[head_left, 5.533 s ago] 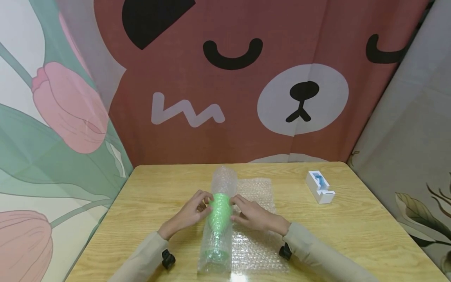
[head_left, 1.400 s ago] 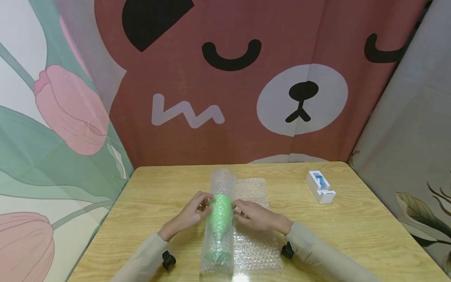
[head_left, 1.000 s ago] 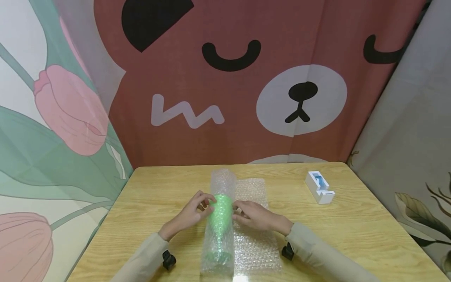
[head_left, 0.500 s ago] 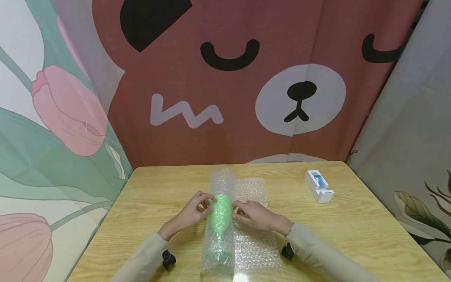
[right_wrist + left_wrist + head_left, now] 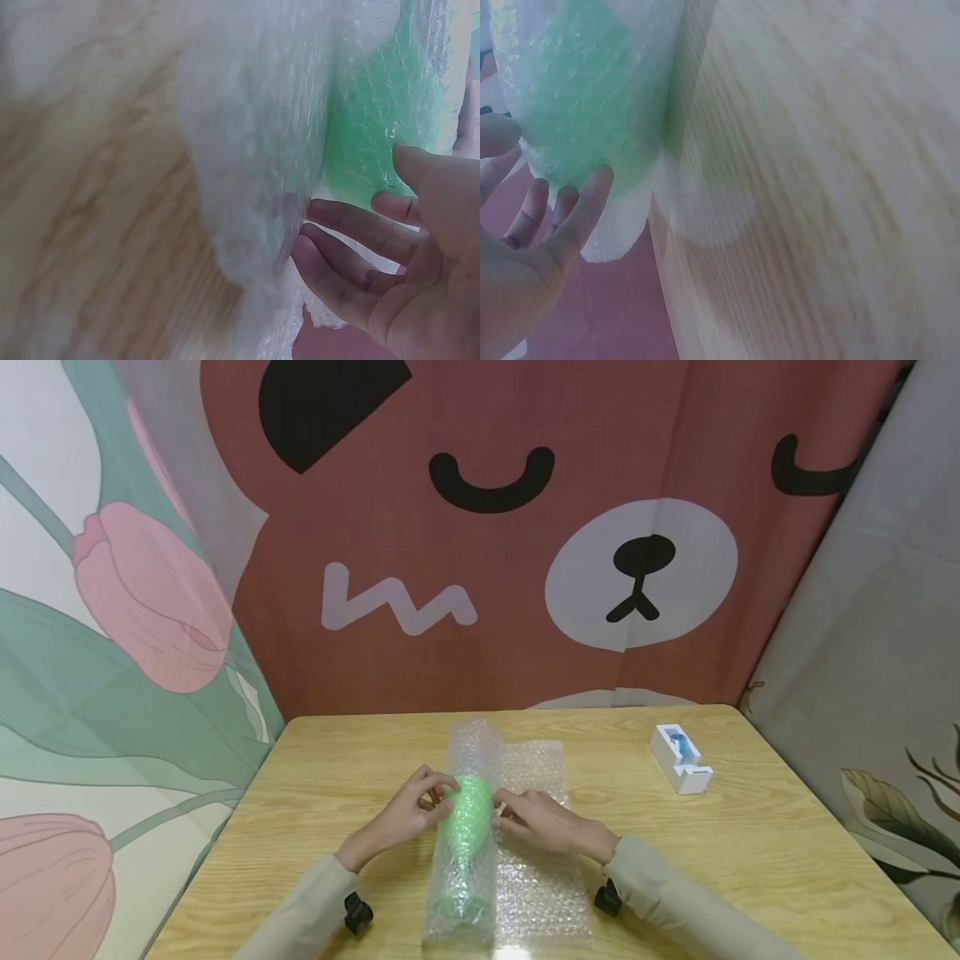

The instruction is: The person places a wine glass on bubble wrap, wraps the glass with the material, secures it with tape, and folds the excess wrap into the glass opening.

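The green goblet (image 5: 469, 814) lies on its side, rolled inside the bubble wrap (image 5: 476, 747), at the middle of the table (image 5: 345, 743); the flat rest of the sheet (image 5: 542, 889) spreads to its right. My left hand (image 5: 405, 810) is loose, with fingers apart, and its tips touch the left side of the roll. My right hand (image 5: 546, 822) is also half wide, its fingertips at the right side, above the flat sheet; I cannot tell if they pinch any wrap. Both hands sit around the goblet's wide part and none at the near end, so if I push unequally, I think the roll could turn crooked. I see no tape on it, therefore the springy wrap may loosen if I lift my fingers. If the roll is tilted, the goblet could slide inside. The tape dispenser (image 5: 684, 775) stands well apart, at far right.
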`<state>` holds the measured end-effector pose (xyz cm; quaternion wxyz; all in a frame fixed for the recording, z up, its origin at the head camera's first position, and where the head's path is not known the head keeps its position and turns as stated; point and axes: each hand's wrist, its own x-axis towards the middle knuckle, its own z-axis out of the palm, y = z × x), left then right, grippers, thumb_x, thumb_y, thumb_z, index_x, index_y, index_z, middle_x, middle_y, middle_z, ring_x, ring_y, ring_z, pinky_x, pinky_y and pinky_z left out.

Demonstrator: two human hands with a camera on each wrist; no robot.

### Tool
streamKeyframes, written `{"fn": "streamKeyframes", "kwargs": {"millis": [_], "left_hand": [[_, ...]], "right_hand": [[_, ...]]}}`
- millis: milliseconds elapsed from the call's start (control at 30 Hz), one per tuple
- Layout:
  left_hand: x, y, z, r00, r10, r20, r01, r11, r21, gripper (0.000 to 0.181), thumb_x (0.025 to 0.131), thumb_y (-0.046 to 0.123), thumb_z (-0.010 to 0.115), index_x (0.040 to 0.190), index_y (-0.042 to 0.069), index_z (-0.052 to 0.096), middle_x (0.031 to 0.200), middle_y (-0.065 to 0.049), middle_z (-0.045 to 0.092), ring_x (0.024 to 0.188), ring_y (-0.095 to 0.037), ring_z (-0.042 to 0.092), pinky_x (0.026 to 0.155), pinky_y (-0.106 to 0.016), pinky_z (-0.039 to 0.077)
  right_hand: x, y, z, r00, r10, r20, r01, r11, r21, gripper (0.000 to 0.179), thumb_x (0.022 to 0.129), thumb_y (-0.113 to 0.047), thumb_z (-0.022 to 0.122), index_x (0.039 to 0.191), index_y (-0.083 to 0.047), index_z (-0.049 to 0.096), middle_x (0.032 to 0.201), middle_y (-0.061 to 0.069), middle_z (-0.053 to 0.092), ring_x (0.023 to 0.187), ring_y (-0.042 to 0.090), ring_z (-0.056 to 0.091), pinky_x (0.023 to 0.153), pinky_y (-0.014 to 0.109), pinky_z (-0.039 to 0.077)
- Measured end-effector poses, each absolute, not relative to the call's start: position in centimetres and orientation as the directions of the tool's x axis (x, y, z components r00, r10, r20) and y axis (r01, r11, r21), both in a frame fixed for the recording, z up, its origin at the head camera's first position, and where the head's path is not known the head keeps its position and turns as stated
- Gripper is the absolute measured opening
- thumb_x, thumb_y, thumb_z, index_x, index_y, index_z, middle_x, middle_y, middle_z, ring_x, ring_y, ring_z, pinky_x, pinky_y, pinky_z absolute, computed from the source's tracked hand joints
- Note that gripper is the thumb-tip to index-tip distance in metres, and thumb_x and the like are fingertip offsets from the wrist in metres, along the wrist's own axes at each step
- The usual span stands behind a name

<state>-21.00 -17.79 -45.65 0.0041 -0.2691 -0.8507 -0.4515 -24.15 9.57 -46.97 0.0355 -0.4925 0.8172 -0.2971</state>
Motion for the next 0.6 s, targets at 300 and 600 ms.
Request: {"fn": "streamKeyframes", "kwargs": {"millis": [300,600], "left_hand": [[-19.3,-16.8,-42.4,-0.844,0.468,0.26,0.469,0.411,0.782,0.021,0.097,0.001,0.062,0.117,-0.005,0.062,0.096,-0.025,0.048,0.088,-0.038,0.049,0.078,-0.038,0.053],[-19.1,-16.7,-42.0,-0.849,0.465,0.252,0.458,0.408,0.79,0.021,0.097,-0.001,0.061,0.118,-0.004,0.064,0.098,-0.023,0.049,0.088,-0.035,0.049,0.077,-0.036,0.052]], "right_hand": [[-24.1,9.5,-47.1,-0.511,-0.831,0.221,-0.783,0.344,-0.518,0.018,0.105,-0.023,0.052,0.117,-0.009,0.055,0.101,0.011,0.072,0.091,0.014,0.07,0.075,0.024,0.055],[-24.1,9.5,-47.2,-0.532,-0.824,0.195,-0.778,0.385,-0.496,0.017,0.105,-0.026,0.051,0.111,-0.011,0.055,0.103,0.01,0.071,0.093,0.015,0.069,0.077,0.025,0.055]]}}
